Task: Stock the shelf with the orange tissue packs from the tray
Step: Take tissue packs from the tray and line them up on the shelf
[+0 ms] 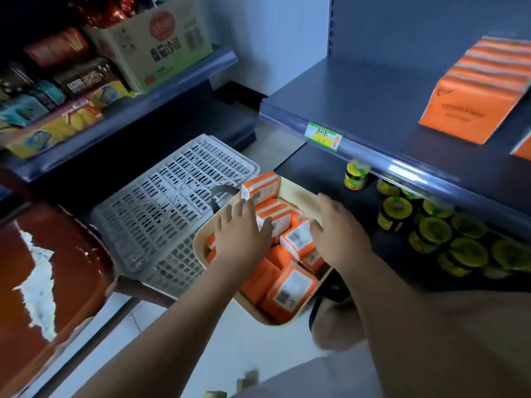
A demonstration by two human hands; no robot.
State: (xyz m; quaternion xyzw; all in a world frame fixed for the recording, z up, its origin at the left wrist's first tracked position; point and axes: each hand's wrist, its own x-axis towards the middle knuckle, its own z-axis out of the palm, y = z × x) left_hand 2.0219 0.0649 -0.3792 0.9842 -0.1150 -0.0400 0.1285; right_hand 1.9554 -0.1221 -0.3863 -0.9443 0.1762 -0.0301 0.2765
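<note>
Orange barcoded packs [297, 239] in tray [298, 193], left hand [244, 237], right hand [339, 234] splayed, carton [155, 44] 番茄沙司

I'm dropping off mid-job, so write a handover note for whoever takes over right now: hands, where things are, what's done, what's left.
Left grip: open, fingers spread on the packs in the tray, holding nothing.
Right grip: open, over the tray's right side, holding nothing.
Tray: low down beside the white basket, with many packs lying loose in it.
Done: one row of orange packs stands on the shelf, at its right.
Left: pick up packs from the tray and set them on the shelf beside the row, until the tray is emptied.
</note>
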